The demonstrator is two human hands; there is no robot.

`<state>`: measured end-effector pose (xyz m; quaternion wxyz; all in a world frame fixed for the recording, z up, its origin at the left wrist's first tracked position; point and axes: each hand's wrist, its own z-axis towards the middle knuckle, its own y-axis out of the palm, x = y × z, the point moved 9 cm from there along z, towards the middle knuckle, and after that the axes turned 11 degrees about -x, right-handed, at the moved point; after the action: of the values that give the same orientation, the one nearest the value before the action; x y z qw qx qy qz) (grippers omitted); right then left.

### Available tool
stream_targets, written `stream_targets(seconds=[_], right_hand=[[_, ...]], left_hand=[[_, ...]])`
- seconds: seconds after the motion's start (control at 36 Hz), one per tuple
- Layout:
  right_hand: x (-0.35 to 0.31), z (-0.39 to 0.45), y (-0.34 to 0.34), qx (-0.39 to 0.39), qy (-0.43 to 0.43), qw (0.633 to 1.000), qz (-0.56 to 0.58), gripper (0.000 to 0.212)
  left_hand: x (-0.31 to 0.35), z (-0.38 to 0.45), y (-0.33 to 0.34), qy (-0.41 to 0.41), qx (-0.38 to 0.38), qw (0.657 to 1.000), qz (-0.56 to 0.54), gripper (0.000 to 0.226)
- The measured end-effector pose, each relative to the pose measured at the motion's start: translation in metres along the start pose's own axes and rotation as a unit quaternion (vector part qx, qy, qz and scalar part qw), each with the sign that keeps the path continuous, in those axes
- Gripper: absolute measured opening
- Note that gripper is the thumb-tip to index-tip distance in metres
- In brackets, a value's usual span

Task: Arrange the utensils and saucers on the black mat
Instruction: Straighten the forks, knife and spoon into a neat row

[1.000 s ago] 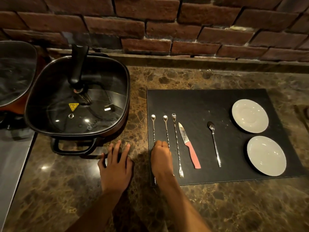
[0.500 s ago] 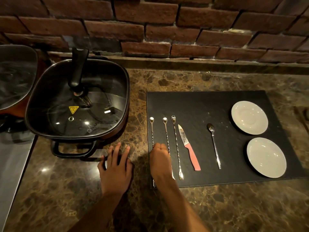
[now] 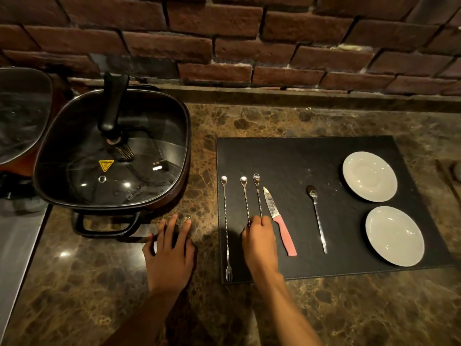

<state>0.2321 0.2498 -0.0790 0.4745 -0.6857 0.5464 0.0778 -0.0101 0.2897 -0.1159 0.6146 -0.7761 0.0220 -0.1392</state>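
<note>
A brick wall (image 3: 224, 41) backs a marbled brown bench (image 3: 249, 315) where a person lays out a place setting. A square lidded electric pan (image 3: 112, 156) stands at the left of the bench, well apart from the work. The black mat (image 3: 299, 158) lies to the right and carries everything the task names. Two white saucers (image 3: 369, 176) sit one behind the other along its right side, the nearer saucer (image 3: 394, 236) close to the mat's front edge. A plain spoon (image 3: 316, 216) lies alone in the middle, and a pink-handled knife (image 3: 279, 221) angles just left of it. Three long twisted bar spoons line the left side, the outermost (image 3: 226, 226) with its forked end touching the mat's front edge. The right hand (image 3: 259, 240) rests curled over the lower stems of the second bar spoon (image 3: 245, 198) and third bar spoon (image 3: 258, 193); whether its grip is closed on either stem cannot be told. The left hand (image 3: 169, 255) lies flat on the bench, fingers spread, holding nothing. The likely step is evening out the row. The risk: the thin stems roll easily, so a careless nudge could knock the third against the knife blade beside it, or skew the row.
</note>
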Motion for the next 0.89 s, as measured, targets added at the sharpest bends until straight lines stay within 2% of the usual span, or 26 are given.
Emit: stream_targets(seconds=[0.11,0.22,0.47,0.64,0.75,0.83,0.89], right_hand=[[0.009,-0.002,0.004,0.000,0.027,0.996,0.082,0.021],[0.006,-0.003,0.000,0.005,0.017,0.996,0.084,0.026],[0.001,-0.002,0.002,-0.030,0.036,0.997,0.055,0.028],[-0.006,-0.003,0.005,-0.017,-0.008,1.000,-0.012,0.028],[-0.010,-0.004,0.004,-0.018,-0.008,0.999,-0.032,0.031],[-0.013,-0.005,0.003,-0.010,-0.039,0.996,-0.078,0.026],[-0.013,-0.005,-0.001,0.002,-0.049,0.996,-0.070,0.018]], left_hand=[[0.000,-0.001,0.000,-0.005,-0.006,1.000,0.003,0.054],[0.001,-0.001,-0.001,-0.004,-0.009,1.000,-0.001,0.054],[0.002,-0.001,-0.003,0.000,0.002,1.000,-0.002,0.054],[0.001,-0.001,-0.001,-0.001,-0.003,1.000,-0.007,0.054],[0.000,-0.001,0.001,-0.001,-0.005,1.000,-0.001,0.054],[-0.001,-0.001,0.002,-0.003,-0.008,1.000,0.002,0.054],[-0.001,0.000,0.003,-0.003,-0.008,1.000,0.002,0.055]])
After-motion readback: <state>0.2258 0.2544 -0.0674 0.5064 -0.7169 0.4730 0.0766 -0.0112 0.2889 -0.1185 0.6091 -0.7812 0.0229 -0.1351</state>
